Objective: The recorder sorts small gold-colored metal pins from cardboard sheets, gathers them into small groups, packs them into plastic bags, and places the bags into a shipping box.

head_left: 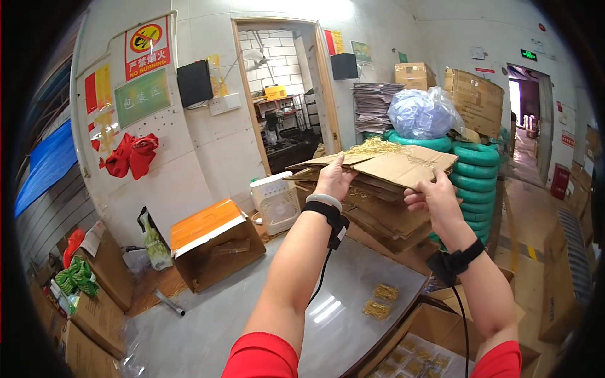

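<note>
A flat cardboard sheet (403, 165) strewn with thin golden strands (377, 146) is held raised over the counter (252, 315), pinched at its near edge by the left hand (333, 179) and the right hand (430, 200). It is judged light, stiff yet bendable, best kept level by both edges. Beyond the hands lie stacked cardboard (378, 214), green coils (474, 183) and a blue bag (421, 114); far left hangs a red-and-white rectangular sign (147, 47).
</note>
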### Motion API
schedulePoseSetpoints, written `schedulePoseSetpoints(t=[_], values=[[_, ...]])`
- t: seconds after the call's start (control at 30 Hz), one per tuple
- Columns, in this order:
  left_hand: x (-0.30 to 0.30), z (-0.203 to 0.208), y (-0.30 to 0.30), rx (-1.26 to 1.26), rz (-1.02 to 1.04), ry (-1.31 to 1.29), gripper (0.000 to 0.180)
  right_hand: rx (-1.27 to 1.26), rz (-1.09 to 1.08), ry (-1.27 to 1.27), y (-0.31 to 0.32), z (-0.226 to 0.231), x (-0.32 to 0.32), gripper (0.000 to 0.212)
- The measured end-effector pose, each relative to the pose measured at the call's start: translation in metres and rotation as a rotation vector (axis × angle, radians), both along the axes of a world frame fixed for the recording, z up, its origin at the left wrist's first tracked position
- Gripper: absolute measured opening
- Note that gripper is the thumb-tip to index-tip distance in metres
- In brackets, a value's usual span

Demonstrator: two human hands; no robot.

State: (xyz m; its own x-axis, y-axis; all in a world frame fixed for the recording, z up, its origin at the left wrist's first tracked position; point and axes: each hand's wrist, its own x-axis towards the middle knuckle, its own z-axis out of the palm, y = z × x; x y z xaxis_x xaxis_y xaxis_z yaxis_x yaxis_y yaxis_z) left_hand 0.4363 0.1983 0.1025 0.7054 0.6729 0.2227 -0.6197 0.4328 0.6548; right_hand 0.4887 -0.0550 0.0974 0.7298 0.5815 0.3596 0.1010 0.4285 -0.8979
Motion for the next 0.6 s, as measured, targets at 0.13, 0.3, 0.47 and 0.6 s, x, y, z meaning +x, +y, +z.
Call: schedulePoseSetpoints(t=[0.13,0.3,0.47,0.6], values=[[0.007,0.000,0.018,-0.089,0.045,-0.006,0.038,-0.008,-0.027,-0.026,-0.034,-0.002,0.000,0.084],[0.006,-0.018,0.039,-0.122,0.015,-0.028,0.028,-0.015,-0.083,0.002,-0.041,-0.020,0.015,0.079],[-0.001,-0.033,0.036,-0.155,0.027,-0.092,0.024,0.112,0.030,0.062,-0.025,-0.028,0.013,0.063],[-0.028,-0.031,0.026,-0.079,0.057,-0.119,0.025,0.195,-0.015,0.017,-0.026,-0.020,-0.004,0.065]])
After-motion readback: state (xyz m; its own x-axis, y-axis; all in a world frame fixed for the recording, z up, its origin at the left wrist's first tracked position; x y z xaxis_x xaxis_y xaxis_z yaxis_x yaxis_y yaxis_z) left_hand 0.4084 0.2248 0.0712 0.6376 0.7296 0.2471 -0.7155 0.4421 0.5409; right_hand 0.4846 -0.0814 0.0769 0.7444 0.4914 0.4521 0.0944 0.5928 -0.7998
